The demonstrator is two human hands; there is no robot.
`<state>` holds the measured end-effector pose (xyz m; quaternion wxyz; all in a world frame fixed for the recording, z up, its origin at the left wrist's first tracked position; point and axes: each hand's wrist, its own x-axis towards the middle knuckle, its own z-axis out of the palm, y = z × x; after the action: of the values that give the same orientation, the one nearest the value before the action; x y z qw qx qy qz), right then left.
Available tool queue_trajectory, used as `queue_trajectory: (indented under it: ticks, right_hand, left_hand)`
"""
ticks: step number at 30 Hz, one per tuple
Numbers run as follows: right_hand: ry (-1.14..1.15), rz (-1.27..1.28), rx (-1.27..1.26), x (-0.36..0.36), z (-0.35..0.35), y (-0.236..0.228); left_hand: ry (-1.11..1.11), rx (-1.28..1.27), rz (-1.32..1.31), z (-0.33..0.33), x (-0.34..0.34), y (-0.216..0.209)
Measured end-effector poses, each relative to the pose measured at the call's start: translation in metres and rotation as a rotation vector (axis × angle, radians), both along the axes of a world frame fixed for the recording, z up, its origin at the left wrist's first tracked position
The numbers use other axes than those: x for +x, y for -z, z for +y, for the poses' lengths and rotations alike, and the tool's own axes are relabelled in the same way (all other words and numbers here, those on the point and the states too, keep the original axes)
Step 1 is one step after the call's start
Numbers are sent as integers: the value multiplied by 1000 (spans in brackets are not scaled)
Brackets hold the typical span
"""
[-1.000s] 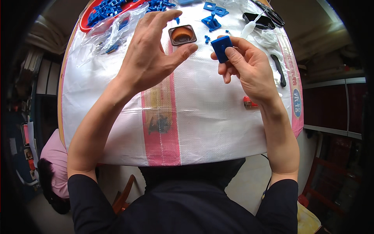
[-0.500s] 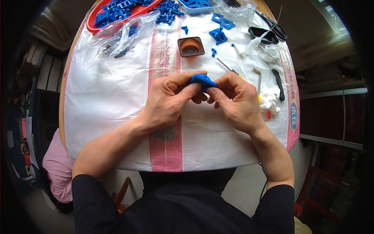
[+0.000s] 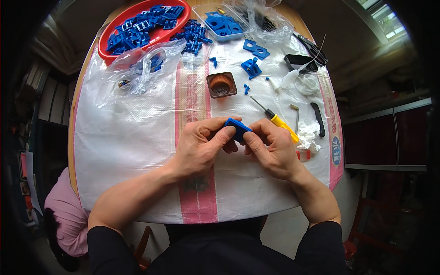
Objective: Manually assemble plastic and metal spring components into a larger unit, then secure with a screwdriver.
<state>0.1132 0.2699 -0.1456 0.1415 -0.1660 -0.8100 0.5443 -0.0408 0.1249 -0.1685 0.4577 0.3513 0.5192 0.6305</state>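
Observation:
Between my two hands, over the middle of the table, I hold a small blue plastic part (image 3: 238, 130), a flat square-edged piece tilted toward me. My left hand (image 3: 200, 142) pinches its left side with the thumb on top. On its right edge, my right hand (image 3: 273, 147) grips with thumb and fingers; its underside is hidden by my fingers. Just beyond my right hand lies a yellow-handled screwdriver (image 3: 285, 129). Farther off are a blue plate with an upright peg (image 3: 251, 68), flat blue plates with holes (image 3: 255, 49) and tiny blue pieces (image 3: 246, 89).
A red basin (image 3: 185, 19) of blue parts stands far left, beside a clear tub (image 3: 248, 33) of blue plates and a plastic bag (image 3: 153, 64). A brown square tray (image 3: 222, 96) sits mid-table. At right are a hex key (image 3: 297, 118), black-handled tool (image 3: 318, 120), crumpled tissue (image 3: 310, 135) and scissors (image 3: 312, 49).
The view has shifted, so the table and its contents sit lower in the picture. The blue part has tilted and shows more of its flat face; both hands keep hold of it.

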Motion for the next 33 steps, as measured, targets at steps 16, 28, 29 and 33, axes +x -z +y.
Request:
queue_trajectory:
  ticks: [16,28,29,33]
  right_hand:
    - [-103,-76,85,1,0,-6]
    - [38,80,-140,4,-4,3]
    - [32,108,-148,4,-4,4]
    - [-15,102,-64,4,-1,5]
  left_hand:
    - [62,24,-91,2,-8,0]
    - [20,125,461,-4,4,1]
    - [35,110,399,-6,6,-2]
    - [145,35,172,-8,3,-8]
